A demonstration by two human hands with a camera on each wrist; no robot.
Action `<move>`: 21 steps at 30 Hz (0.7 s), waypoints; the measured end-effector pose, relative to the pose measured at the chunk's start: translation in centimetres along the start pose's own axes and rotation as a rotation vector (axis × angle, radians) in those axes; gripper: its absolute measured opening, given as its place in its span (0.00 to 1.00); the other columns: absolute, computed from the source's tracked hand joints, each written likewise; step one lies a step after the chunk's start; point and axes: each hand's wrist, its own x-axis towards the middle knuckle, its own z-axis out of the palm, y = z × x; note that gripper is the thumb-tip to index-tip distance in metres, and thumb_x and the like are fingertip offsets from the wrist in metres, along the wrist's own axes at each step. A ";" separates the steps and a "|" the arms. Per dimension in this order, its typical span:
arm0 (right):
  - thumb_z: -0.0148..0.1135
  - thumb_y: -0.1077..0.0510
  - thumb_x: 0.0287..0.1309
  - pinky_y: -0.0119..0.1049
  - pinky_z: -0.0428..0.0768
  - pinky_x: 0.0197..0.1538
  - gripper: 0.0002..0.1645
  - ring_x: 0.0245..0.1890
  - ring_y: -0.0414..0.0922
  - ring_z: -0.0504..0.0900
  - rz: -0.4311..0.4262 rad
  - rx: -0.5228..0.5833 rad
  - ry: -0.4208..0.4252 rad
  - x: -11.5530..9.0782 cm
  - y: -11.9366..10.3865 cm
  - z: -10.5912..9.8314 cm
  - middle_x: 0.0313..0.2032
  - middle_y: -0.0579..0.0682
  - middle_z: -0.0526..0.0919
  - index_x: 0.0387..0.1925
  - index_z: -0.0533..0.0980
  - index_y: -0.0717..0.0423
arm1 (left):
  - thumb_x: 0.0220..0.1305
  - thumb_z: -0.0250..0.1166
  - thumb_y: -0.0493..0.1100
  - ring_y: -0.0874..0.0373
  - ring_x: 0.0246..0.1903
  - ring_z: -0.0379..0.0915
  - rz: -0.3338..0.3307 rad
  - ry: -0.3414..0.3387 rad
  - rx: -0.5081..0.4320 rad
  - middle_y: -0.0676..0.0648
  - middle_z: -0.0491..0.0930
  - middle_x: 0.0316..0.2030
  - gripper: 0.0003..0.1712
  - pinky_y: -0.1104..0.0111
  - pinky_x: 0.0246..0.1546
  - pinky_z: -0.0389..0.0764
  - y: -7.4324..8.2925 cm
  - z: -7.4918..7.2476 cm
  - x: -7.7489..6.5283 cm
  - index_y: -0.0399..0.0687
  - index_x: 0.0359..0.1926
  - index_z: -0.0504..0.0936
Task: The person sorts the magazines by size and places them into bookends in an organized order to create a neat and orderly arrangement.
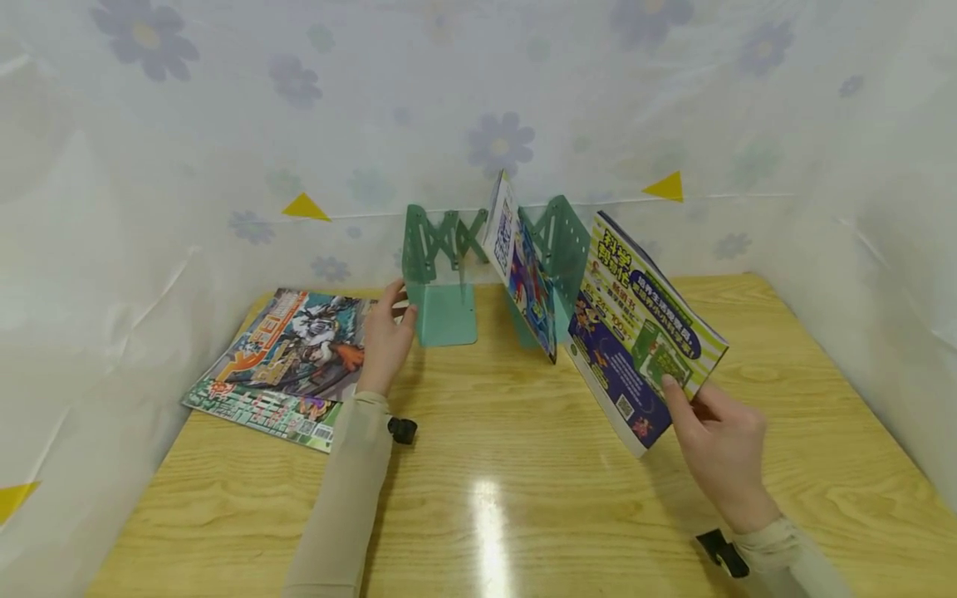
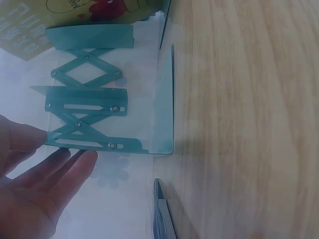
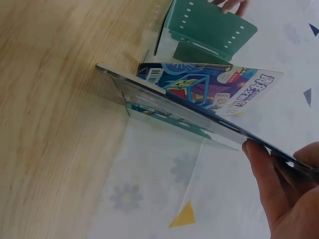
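A green expandable bookend [image 1: 449,314] with crisscross links stands at the back of the table. My left hand [image 1: 388,339] holds the edge of its left end plate, thumb [image 2: 27,137] on one side and fingers on the other. Inside the bookend, toward its right end, a colourful magazine [image 1: 521,266] stands leaning to the left. My right hand [image 1: 721,444] pinches a second magazine [image 1: 635,336], yellow and purple, by its lower right part, thumb on the cover. This magazine is held tilted, just right of the bookend's right end plate [image 1: 562,241].
Two magazines [image 1: 299,345] lie overlapping flat at the table's left side, beside my left forearm. A pale flowered sheet [image 1: 389,108] hangs behind and around the wooden table [image 1: 449,465]. Yellow triangles [image 1: 665,187] mark the sheet.
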 end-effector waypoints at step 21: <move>0.67 0.69 0.56 0.13 0.74 0.30 0.12 0.28 0.37 0.84 -0.014 -0.032 -0.023 1.7 0.1 2.7 0.34 0.60 0.87 0.43 0.86 0.63 | 0.73 0.57 0.40 0.43 0.51 0.76 -0.011 0.005 -0.004 0.39 0.74 0.58 0.28 0.51 0.46 0.80 0.1 0.1 0.0 0.53 0.71 0.67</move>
